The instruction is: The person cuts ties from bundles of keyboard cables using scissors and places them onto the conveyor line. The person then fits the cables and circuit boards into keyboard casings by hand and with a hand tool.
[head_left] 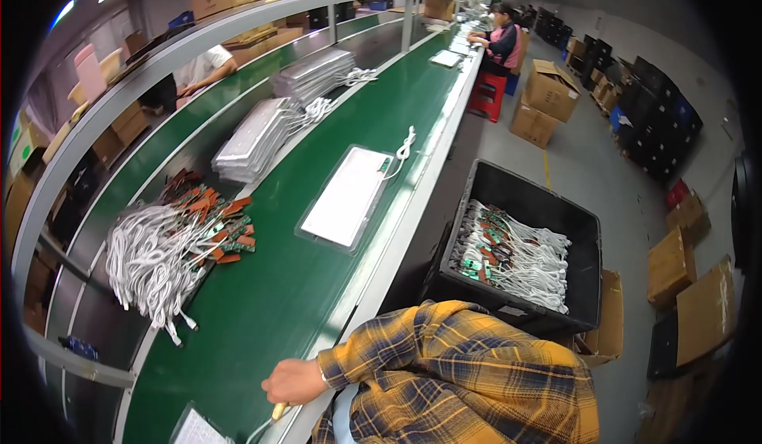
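Observation:
My right hand (294, 382), in a yellow and navy plaid sleeve, is closed at the belt's near edge. A short pale yellow handle (279, 411) sticks out below its fingers; what it belongs to is hidden. A white cable curves beside it towards a clear-edged white panel (200, 428), cut off by the bottom of the frame. Farther up the green belt (238, 317) lies another white panel (348, 196) in a clear frame, with a white cable (406, 149) at its corner. My left hand is out of view.
A heap of white cables with small boards (155, 249) lies left, near stacked panels (255, 138). A black crate (583, 214) of cables stands right. A metal rail (99, 87) arches over the left side. Cartons (548, 95) and a seated person (506, 43) are farther back.

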The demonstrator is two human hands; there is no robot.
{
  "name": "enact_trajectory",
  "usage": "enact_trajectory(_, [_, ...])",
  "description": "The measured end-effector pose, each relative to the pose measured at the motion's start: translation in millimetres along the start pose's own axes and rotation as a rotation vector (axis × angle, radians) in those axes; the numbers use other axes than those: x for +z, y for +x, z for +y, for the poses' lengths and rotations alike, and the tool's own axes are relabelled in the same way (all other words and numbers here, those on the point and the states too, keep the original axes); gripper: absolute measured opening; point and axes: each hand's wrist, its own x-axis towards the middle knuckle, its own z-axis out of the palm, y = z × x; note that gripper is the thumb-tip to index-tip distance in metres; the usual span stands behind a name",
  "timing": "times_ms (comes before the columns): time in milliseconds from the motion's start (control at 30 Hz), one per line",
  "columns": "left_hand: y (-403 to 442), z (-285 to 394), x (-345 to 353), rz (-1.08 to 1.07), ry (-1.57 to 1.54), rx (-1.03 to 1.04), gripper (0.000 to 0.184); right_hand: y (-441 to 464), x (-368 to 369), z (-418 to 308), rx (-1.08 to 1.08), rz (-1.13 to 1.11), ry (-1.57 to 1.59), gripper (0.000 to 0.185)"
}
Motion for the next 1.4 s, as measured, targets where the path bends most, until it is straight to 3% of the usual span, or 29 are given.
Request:
enact_trajectory(100, [1, -74, 33, 0.403, 0.834, 0.327, 0.035, 1, -19, 12, 0.122, -0.208, 0.138, 0.006])
enact_trajectory(167, [-12, -48, 42, 0.348, 0.643, 0.329, 0.045, 0, -41, 15, 0.2, -0.302, 0.171, 0.007])
enact_trajectory(200, [-18, -6, 42, 0.211, 0.57, 0.133, 0.053, -2, -40, 22, 0.166, -0.316, 0.142, 0.007])
enact_trajectory(300, [-24, 40, 49, 0.284, 0.493, 0.229, 0.05, -4, -35, 33, 0.146, -0.473, 0.184, 0.012])
enact_trajectory(433, [-45, 31, 28, 0.286, 0.595, 0.257, 0.039, 17, -18, 30, 0.057, -0.661, 0.286, 0.015])
enact_trajectory(533, [-55, 15, 2, 0.37, 0.722, 0.153, 0.028, 48, 17, 9, -0.034, -0.684, 0.38, 0.016])
enact_trajectory(600, [-59, 4, -14, 0.62, 1.024, 0.027, 0.018, 77, 35, -19, -0.016, -0.617, 0.471, 0.015])
enact_trajectory(667, [-58, 9, -15, 0.785, 1.052, 0.06, 0.015, 95, 56, -36, -0.044, -0.493, 0.507, 0.016])
enact_trajectory(767, [-50, 8, 6, 0.516, 0.518, 0.3, 0.016, 119, 60, -49, 0.067, -0.497, 0.655, 0.022])
enact_trajectory(833, [-50, 13, 27, 0.346, 0.328, 0.266, 0.015, 129, 56, -49, 0.1, -0.523, 0.674, 0.023])
enact_trajectory(867, [-49, 14, 31, 0.348, 0.327, 0.257, 0.015, 132, 54, -47, 0.14, -0.536, 0.685, 0.024])
enact_trajectory(1000, [-37, 16, 41, 0.513, -0.185, 0.011, 0.005, 136, 58, -39, 0.221, -0.499, 0.666, 0.025])
enact_trajectory(1100, [-18, 10, 35, 0.547, -0.105, -0.063, 0.007, 134, 68, -35, 0.205, -0.308, 0.558, 0.027])
enact_trajectory(1267, [3, -1, 27, 0.571, 0.317, 0.026, 0.007, 134, 39, -19, 0.293, -0.406, 0.46, 0.034])
enact_trajectory(1400, [8, 2, 32, 0.57, 0.319, 0.028, 0.008, 132, 25, -11, 0.216, -0.403, 0.422, 0.03])
